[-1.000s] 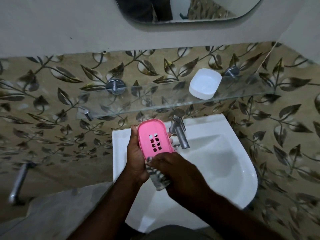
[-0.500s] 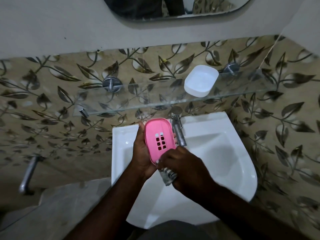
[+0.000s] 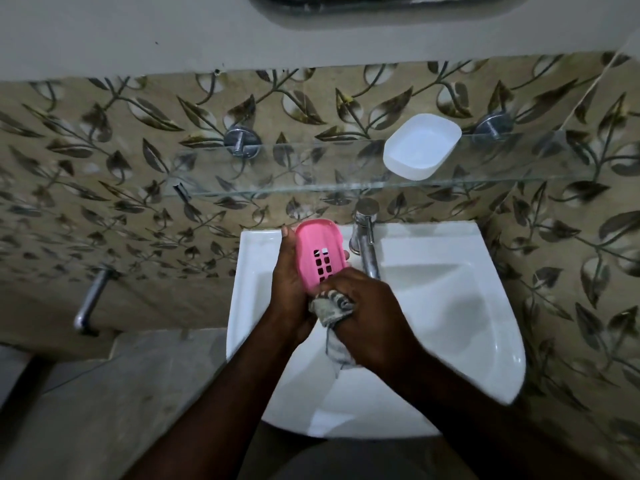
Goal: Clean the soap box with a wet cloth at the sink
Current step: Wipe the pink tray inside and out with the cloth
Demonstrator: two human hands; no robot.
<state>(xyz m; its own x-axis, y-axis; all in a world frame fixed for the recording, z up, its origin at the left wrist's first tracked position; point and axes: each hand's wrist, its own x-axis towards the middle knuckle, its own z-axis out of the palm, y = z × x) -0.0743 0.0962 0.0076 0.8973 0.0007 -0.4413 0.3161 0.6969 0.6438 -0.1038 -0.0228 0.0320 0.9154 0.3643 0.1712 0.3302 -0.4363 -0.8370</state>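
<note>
Left hand: the left hand (image 3: 289, 282) wraps the pink soap box (image 3: 320, 252) from its left side, with fingertips showing at the opposite edge.
Right hand: the right hand (image 3: 367, 320) curls round a bunched striped cloth (image 3: 332, 308) and presses it to the box's near end.
Soap box: held between both hands over the white sink (image 3: 467, 306), slotted face up.
Cloth: one tail hangs below the right hand; in the dim light it is hard to tell whether it is wet.
Tap: the steel tap (image 3: 365, 244) stands just beyond the right hand.
Shelf: the glass shelf (image 3: 277, 194) above both hands carries a white dish (image 3: 420, 145).
</note>
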